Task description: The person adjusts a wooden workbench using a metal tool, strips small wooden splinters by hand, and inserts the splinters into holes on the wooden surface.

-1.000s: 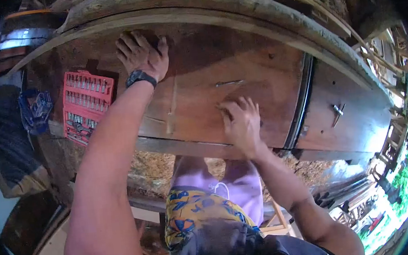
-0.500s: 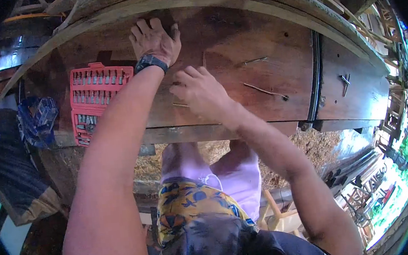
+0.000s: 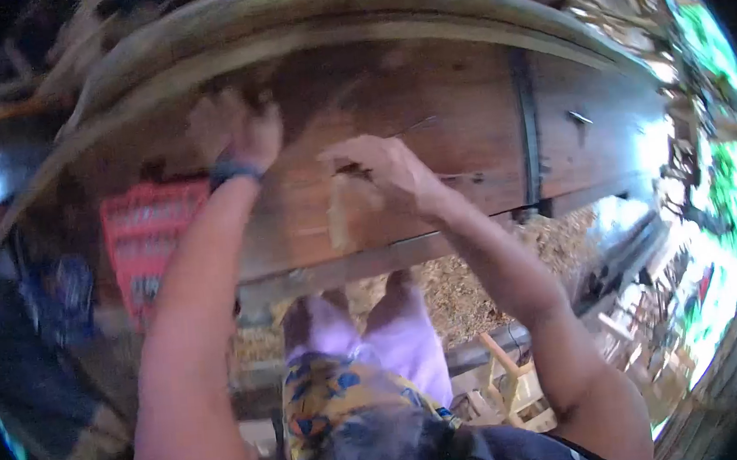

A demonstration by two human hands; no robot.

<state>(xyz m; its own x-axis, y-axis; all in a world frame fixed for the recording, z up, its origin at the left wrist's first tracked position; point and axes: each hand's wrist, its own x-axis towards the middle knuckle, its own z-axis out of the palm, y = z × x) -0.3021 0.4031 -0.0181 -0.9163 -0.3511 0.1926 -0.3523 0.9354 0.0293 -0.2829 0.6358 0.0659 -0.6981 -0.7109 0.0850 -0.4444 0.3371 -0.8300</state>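
Note:
My left hand (image 3: 242,131), with a dark watch on its wrist, is over the far left part of the wooden tabletop (image 3: 452,82). It is blurred, but its fingers look spread and nothing shows in them. My right hand (image 3: 385,171) is over the middle of the wood with its fingers curled in. A pale, smeared strip (image 3: 338,215) shows just below those fingers; whether they grip it is unclear. A thin rod (image 3: 310,231) lies on the wood nearby. Beside my left forearm, partly covered by it, lies an open red socket set case (image 3: 136,255) with rows of metal bits.
A small metal piece (image 3: 579,117) lies on the right section, beyond a dark gap (image 3: 528,128). A thin tool (image 3: 412,127) lies behind my right hand. A blue crumpled bag (image 3: 67,296) is at the left. Wood shavings (image 3: 472,308) cover the ground in front.
The view has shifted and blurred, with the table lower and its right side further left. My right hand has moved away from my left, and the pale strip now shows below it.

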